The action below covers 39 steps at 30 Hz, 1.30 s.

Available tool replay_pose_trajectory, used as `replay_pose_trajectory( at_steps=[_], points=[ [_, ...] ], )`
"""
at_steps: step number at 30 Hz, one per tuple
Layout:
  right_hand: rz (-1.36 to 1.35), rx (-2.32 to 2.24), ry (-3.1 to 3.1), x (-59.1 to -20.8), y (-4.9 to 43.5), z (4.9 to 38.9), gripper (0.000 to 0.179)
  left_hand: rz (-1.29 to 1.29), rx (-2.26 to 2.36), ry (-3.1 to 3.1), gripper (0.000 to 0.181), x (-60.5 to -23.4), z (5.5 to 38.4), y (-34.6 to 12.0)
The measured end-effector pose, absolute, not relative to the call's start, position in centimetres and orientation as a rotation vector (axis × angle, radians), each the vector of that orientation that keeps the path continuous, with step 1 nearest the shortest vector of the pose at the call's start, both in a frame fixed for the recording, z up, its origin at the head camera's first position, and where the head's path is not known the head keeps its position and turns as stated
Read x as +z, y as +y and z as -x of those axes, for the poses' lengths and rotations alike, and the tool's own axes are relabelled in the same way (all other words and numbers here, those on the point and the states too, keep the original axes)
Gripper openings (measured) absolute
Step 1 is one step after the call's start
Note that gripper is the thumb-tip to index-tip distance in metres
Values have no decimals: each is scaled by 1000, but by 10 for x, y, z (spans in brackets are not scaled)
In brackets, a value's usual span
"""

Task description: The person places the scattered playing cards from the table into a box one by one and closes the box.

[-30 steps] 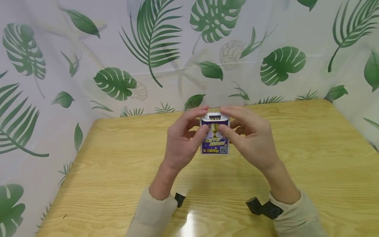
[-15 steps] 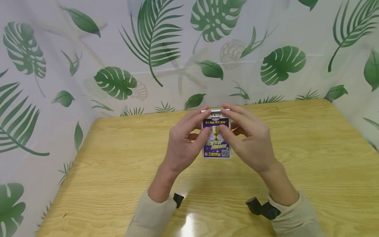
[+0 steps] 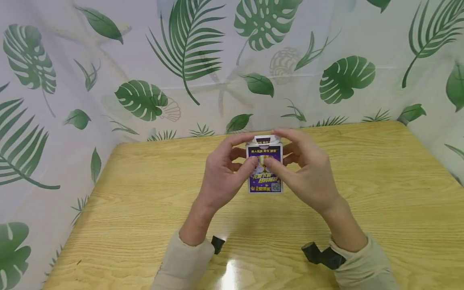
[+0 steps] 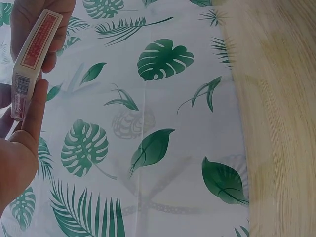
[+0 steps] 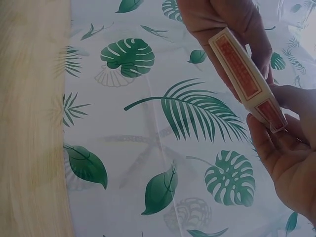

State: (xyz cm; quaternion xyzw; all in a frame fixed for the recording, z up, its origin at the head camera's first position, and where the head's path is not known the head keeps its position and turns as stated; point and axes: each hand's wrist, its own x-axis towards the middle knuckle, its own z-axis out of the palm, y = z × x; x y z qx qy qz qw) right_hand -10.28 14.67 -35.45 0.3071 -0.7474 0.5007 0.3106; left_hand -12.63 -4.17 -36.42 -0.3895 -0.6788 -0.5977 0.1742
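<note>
Above the table, both hands hold up a playing-card box (image 3: 265, 187) with a purple front, gold trophy and QR code. My left hand (image 3: 222, 175) grips its left side, and my right hand (image 3: 312, 173) grips its right side. Both thumbs press on the front, while the index fingers lie at the top corners. The white top end bends at an angle to the body. In the left wrist view, the box's narrow side (image 4: 38, 47) shows a red panel and a barcode. The right wrist view shows the opposite red-panelled side (image 5: 241, 69). The box's back is hidden.
A wood-grain table (image 3: 145, 209) lies below the hands. Behind it and to the left hangs a white cloth (image 3: 203, 117) printed with green leaves. Black pieces (image 3: 322, 255) are fixed at both sleeve cuffs.
The box has dropped slightly since one second ago. Its top end looked flatter half a second ago and is now bent again. Fingers at the top corners have shifted a little.
</note>
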Motion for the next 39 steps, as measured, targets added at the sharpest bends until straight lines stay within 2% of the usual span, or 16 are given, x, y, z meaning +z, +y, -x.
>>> replay_pose_trajectory(
  at_steps=[7, 39],
  points=[
    [-814, 1353, -1961, -354, 147, 102, 55, 1088, -1723, -1943, 46, -363, 125, -42],
    [-821, 1333, -1963, -356, 147, 103, 49, 1090, -1696, -1937, 34, -365, 125, -42]
  ],
)
